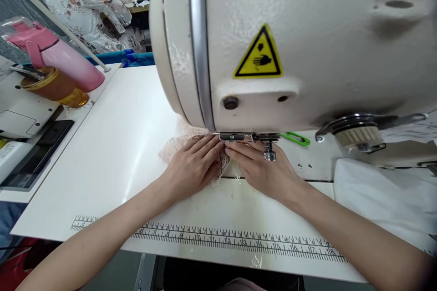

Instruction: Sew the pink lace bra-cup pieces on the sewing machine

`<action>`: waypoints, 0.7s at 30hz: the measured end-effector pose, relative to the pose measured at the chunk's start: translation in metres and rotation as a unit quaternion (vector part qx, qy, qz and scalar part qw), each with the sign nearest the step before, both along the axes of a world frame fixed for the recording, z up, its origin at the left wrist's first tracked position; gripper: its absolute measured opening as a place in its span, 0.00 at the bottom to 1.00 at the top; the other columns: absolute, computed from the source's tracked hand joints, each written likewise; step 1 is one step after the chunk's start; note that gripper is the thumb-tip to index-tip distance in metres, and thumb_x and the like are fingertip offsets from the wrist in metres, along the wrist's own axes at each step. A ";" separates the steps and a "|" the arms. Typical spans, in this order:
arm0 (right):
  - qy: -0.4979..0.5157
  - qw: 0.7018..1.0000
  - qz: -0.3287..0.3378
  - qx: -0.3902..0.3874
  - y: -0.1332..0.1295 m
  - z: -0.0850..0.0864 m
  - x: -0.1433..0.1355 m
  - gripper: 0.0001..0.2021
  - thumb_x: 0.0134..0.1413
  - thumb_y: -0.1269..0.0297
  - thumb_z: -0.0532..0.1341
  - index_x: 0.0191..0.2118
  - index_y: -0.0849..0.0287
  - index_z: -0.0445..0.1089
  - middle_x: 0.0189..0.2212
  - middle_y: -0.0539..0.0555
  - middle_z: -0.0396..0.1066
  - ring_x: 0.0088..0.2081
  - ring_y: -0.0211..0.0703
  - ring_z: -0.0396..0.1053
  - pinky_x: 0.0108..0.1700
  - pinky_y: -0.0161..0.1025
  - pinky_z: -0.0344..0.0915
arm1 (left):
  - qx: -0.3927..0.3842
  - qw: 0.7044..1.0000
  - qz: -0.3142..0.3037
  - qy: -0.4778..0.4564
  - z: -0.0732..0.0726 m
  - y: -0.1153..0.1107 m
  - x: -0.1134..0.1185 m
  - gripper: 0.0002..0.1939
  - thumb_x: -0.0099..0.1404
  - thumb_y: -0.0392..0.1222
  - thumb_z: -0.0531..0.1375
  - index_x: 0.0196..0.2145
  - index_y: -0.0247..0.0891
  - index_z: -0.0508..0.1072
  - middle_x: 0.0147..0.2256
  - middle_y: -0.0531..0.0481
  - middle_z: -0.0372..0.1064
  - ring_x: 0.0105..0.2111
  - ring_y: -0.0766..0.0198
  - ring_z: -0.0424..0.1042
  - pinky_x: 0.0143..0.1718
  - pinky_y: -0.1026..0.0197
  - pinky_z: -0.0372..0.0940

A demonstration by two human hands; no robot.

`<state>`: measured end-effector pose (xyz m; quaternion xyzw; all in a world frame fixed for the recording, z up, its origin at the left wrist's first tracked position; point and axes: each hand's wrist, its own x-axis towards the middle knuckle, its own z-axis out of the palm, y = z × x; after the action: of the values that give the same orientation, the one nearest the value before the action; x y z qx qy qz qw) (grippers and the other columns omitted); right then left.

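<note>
Pale pink lace fabric (pixel 223 163) lies bunched on the white table under the head of a sewing machine (pixel 307 45). My left hand (pixel 191 163) rests flat on the lace, fingers stretched out toward the needle area. Opposite it, my right hand (pixel 262 168) has its fingers together, with the tips closed at the lace's right edge. The machine's low parts and tension spring (pixel 269 150) cover some of the right fingers. Needle and presser foot are hidden behind the machine head.
Behind my right hand lies a green thread snipper (pixel 295 138). White cloth (pixel 375 191) is heaped at right. A printed ruler (pixel 239 238) runs along the table's front edge. At left are a pink bottle (pixel 68 57), an amber cup (pixel 56 84) and a dark phone (pixel 41 150). A person (pixel 85 9) sits beyond.
</note>
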<state>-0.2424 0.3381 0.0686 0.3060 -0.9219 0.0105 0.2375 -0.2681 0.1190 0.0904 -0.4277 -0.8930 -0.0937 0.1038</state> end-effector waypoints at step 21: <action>0.056 0.998 0.014 -0.018 -0.003 0.003 -0.002 0.18 0.54 0.78 0.57 0.48 0.57 0.74 0.51 0.47 0.74 0.38 0.42 0.74 0.45 0.44 0.63 | -0.014 1.000 -0.006 0.007 -0.002 -0.003 -0.002 0.21 0.73 0.42 0.50 0.59 0.30 0.65 0.60 0.41 0.63 0.60 0.54 0.64 0.60 0.48 0.62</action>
<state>-0.2441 0.3352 0.0718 0.3151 -0.9022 0.0134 0.2942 -0.2705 0.1162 0.0889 -0.4350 -0.8910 -0.0783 0.1034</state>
